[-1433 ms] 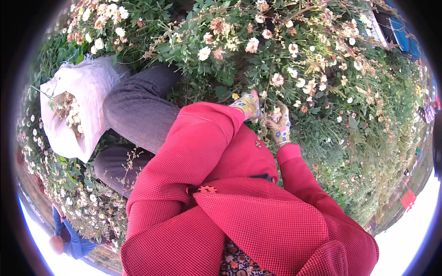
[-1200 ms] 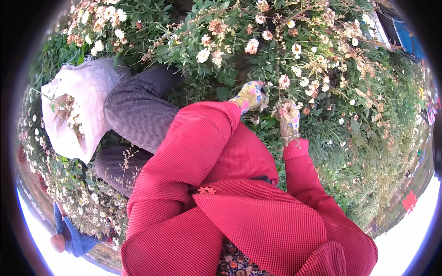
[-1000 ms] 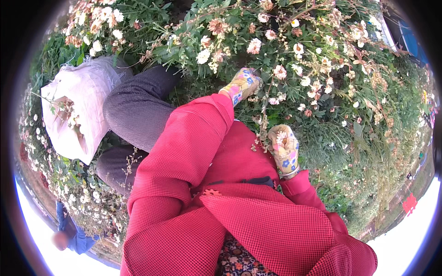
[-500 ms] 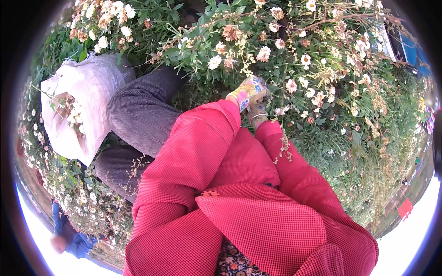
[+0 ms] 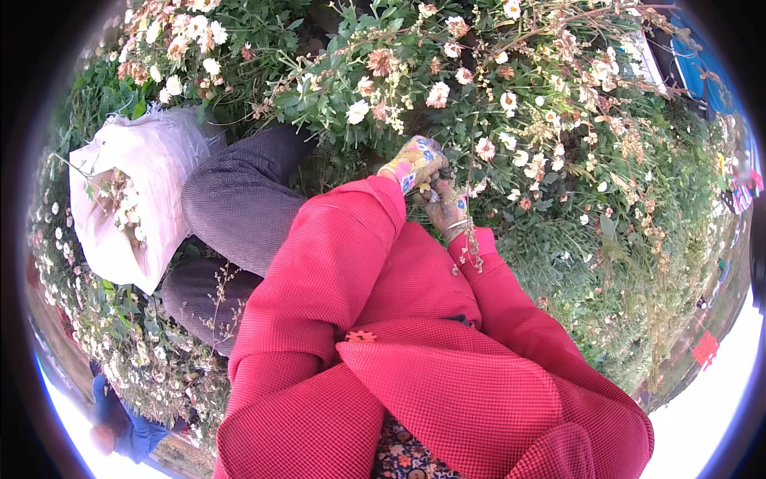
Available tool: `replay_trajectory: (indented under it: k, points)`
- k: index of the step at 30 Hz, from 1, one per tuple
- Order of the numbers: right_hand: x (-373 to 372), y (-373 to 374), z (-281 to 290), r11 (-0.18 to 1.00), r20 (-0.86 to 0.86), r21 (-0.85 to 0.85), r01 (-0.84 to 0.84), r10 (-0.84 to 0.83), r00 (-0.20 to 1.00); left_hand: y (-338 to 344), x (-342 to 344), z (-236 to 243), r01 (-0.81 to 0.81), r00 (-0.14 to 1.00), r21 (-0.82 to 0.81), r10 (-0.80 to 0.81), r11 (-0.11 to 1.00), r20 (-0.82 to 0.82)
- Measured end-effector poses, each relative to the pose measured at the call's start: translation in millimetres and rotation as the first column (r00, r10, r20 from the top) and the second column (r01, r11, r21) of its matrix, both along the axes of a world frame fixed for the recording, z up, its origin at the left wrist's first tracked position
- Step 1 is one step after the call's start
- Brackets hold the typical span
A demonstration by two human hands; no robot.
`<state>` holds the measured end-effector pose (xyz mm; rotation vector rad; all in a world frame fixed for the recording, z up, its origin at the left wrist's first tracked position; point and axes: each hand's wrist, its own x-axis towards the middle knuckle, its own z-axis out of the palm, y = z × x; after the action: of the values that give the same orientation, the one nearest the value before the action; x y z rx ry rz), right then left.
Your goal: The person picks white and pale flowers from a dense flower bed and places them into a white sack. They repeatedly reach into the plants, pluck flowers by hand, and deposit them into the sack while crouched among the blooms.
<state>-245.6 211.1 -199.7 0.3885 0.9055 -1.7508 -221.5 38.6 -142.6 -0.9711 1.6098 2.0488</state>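
My left hand [image 5: 416,164], in a pale floral glove, is closed at the centre among the flowering plants; what its fingers hold is hidden. Just below and right of it, my right hand [image 5: 444,203], also gloved, is closed on a dried flower stem [image 5: 471,243], whose seed heads hang over the red sleeve. White and browning flowers [image 5: 487,148] on leafy stems surround both hands. A white woven sack [image 5: 100,215] with picked flower heads [image 5: 128,206] in its open mouth stands at the left, against my dark-trousered leg [image 5: 239,199].
Dense flower plants [image 5: 375,96] stretch across the top and right, with more at lower left. A person in blue [image 5: 136,427] is at the lower left edge. Blue objects [image 5: 690,64] and a pale board [image 5: 642,60] are at the upper right.
My right hand dropped down and right, away from the left, then came back up beside it. My left hand moved slightly left, and the dried stem now dangles over my right wrist.
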Motion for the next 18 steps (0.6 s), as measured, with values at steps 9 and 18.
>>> replay_trajectory:
  k: [9,18]
  points:
    - [11,48,70,0.869,-0.437,0.444,-0.218,0.422,0.794,4,11,-63,0.068,0.973,-0.357,-0.14,0.932,-0.182]
    - [-67,75,-31,0.647,-0.619,0.763,-0.002,0.731,0.287,10,-1,-11,0.057,0.993,-0.204,-0.034,0.977,0.113]
